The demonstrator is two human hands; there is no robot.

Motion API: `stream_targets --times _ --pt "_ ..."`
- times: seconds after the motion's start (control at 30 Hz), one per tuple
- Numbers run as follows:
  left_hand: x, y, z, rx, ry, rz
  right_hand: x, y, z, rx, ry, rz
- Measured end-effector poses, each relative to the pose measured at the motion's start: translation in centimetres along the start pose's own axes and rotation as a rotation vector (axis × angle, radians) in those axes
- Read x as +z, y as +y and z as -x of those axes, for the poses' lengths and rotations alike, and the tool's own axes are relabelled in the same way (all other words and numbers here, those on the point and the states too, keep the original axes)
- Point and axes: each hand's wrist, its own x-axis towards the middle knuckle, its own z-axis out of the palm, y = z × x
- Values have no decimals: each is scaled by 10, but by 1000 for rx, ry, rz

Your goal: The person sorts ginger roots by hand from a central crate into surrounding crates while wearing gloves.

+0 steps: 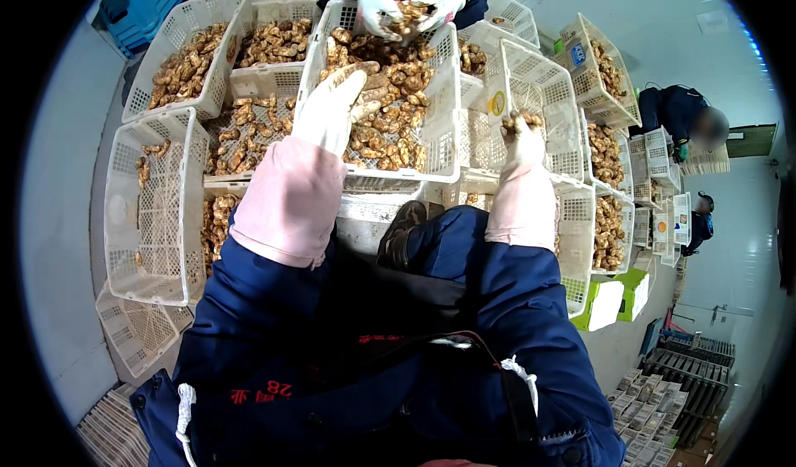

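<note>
My left hand, in a white glove with soiled brown fingers, is over the left part of a white plastic crate. Its fingers are spread, and I see nothing held in them. Below it in that crate lie many knobbly brown produce pieces, mushrooms or rhizomes; I cannot tell which. My right hand, also gloved, grips a brown produce piece. It is at the near part of another white crate, whose visible mesh floor holds no produce.
A co-worker's gloved hands hold produce over the far end of the middle crate. Filled crates stand left, with more crates right. A nearly bare crate is at far left. Two other people are at right.
</note>
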Motion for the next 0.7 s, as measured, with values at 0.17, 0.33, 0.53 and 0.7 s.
stream_targets --times 0.17,0.33,0.53,0.7 --pt "22 0 5 -119 -143 -361 70 -13 65 -159 -309 466" --pt "16 -27 0 -70 -218 -270 129 24 130 -586 -729 840" --pt "-9 -18 -22 -268 362 79 127 -2 91 -384 -570 672" --pt "-36 4 -25 -78 151 223 101 52 14 -243 -637 1380"
